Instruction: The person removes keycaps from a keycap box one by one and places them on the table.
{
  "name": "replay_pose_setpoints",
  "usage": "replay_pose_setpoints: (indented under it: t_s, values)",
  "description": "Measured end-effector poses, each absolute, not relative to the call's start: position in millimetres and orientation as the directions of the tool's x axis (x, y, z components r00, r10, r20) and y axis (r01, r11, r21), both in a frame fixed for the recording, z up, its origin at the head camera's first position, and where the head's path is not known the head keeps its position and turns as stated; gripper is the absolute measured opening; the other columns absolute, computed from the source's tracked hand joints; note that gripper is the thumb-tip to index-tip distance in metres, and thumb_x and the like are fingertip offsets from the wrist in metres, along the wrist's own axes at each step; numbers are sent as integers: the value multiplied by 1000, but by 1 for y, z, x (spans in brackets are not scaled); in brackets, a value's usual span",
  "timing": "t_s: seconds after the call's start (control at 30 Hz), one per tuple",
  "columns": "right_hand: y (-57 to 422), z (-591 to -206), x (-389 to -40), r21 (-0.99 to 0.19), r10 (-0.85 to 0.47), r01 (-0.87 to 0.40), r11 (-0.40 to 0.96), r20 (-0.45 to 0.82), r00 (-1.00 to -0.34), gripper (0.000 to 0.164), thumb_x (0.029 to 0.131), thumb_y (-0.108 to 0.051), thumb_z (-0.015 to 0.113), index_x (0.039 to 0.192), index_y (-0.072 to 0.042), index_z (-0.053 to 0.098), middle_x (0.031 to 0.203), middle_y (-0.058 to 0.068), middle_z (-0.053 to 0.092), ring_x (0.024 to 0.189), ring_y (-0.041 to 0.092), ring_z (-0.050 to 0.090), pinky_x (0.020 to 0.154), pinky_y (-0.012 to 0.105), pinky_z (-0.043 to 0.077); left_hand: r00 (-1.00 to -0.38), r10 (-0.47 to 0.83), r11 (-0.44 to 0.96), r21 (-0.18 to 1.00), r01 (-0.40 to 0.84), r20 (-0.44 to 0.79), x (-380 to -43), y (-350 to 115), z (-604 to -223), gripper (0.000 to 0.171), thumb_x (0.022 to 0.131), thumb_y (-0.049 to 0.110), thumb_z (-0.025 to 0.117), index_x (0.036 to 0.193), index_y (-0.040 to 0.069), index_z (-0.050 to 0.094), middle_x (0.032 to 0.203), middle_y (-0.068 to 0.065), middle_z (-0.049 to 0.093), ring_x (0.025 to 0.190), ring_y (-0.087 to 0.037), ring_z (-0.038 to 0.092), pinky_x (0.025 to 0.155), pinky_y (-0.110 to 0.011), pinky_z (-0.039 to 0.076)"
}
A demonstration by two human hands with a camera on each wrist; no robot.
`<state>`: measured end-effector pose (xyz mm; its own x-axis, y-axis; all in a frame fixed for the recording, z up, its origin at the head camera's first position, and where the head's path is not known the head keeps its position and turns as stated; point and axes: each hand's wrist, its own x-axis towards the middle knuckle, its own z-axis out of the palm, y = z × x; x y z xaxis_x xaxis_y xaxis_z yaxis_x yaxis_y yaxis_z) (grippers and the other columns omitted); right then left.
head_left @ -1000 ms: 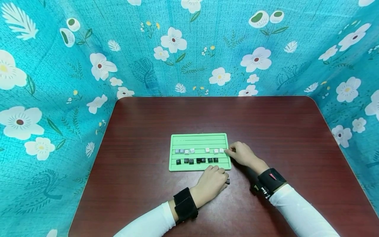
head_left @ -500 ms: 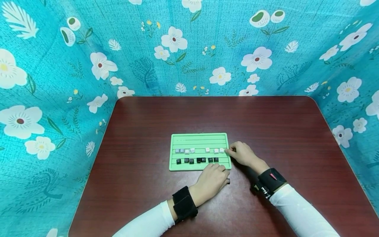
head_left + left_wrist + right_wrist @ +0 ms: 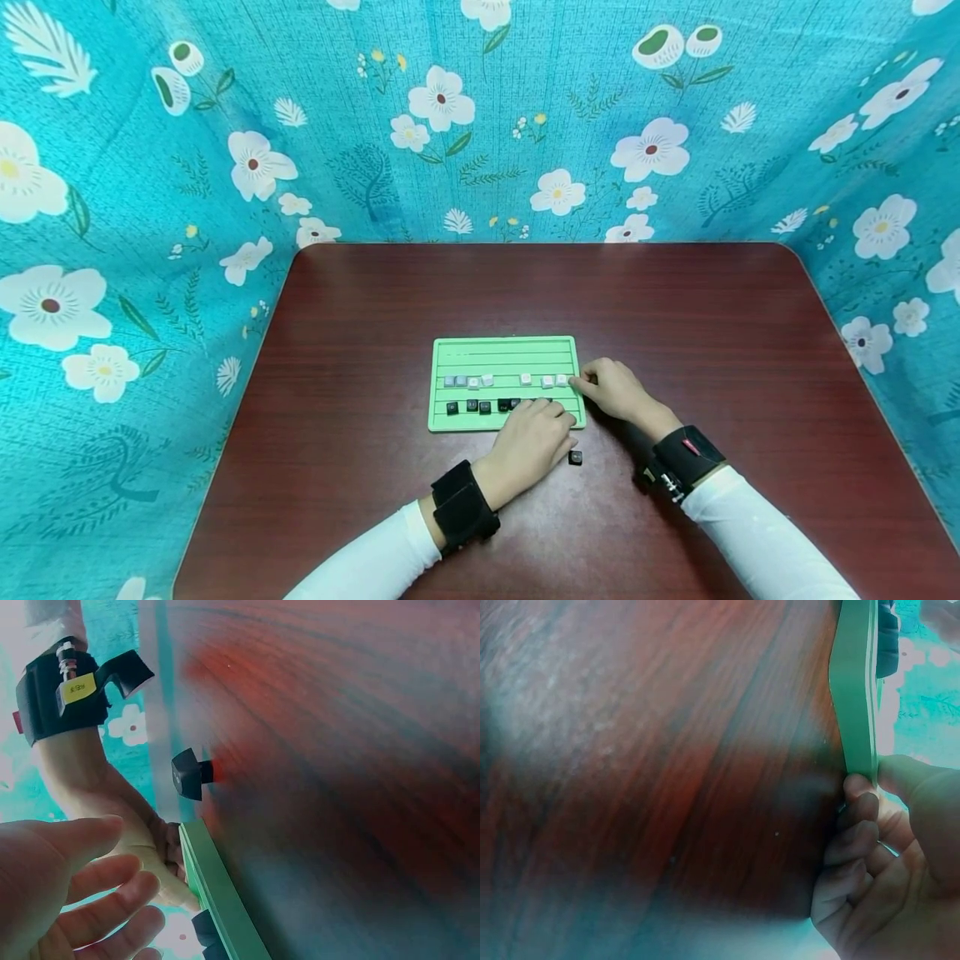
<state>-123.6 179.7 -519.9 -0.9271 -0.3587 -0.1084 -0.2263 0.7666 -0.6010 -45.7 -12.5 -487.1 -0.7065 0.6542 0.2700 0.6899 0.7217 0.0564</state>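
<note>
A light green board (image 3: 506,357) with raised ridges lies on the table. One ridge carries several white keycaps (image 3: 525,380); nearer the front sits a row of black keycaps (image 3: 472,406). My left hand (image 3: 527,442) is over the board's front right part and hides some black ones. Its fingers look relaxed and hold nothing in the left wrist view. My right hand (image 3: 617,390) pinches the board's right edge, thumb on top and curled fingers beneath, as the right wrist view shows. A loose black keycap (image 3: 575,457) rests on the table just right of my left hand.
The dark red-brown wooden table (image 3: 360,333) stretches out around the board. Behind it and at both sides hangs a turquoise floral cloth (image 3: 510,150). Both wrists wear black straps (image 3: 688,458).
My left hand has moved forward and slightly left, away from the loose black keycap and over the front row on the board. The right hand keeps its place at the board's edge.
</note>
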Motion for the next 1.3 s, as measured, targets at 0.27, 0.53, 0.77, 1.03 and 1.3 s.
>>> replay_pose_setpoints:
  t_s: [0.27, 0.53, 0.77, 1.03, 1.3]
  values:
    - [179, -520, -125, -599, -357, -220, 770, -118, -926, 39, 91, -31, 57, 57, -15, 47, 50, -4, 37, 42, 12, 32, 45, 26, 29, -722, 645, 725, 97, 681, 252, -50, -14, -488, 23, 87, 37, 61, 100, 20, 70, 93, 7, 65, 84, -10, 57, 69, -26, 44]
    - [179, -520, -126, -609, -358, -215, 763, -122, -926, 41, 91, -31, 58, 55, -15, 45, 48, -5, 35, 41, 11, 31, 44, 25, 28, -736, 628, 743, 89, 664, 251, -58, -16, -488, 25, 87, 38, 61, 102, 20, 69, 96, 6, 64, 86, -11, 57, 71, -27, 45]
    - [181, -517, -124, -597, -352, -215, 773, -121, -928, 40, 91, -30, 58, 56, -14, 47, 49, -4, 37, 41, 12, 32, 45, 27, 29, -741, 612, 753, 82, 652, 277, -63, -17, -488, 23, 87, 34, 61, 101, 18, 69, 96, 5, 65, 86, -11, 58, 74, -27, 46]
    - [179, -518, -124, -598, -359, -222, 770, -118, -926, 38, 91, -30, 58, 58, -15, 48, 50, -4, 37, 43, 12, 32, 46, 27, 29, -760, 586, 771, 93, 629, 282, -71, -24, -484, 24, 85, 33, 64, 103, 17, 69, 99, 3, 65, 91, -13, 59, 75, -28, 46]
    - [179, -519, -123, -605, -362, -216, 766, -130, -923, 37, 91, -30, 57, 59, -15, 49, 51, -4, 38, 43, 12, 33, 46, 27, 29, -782, 567, 782, 128, 610, 260, -77, -27, -488, 27, 83, 32, 67, 105, 16, 69, 98, 3, 65, 88, -14, 58, 73, -29, 46]
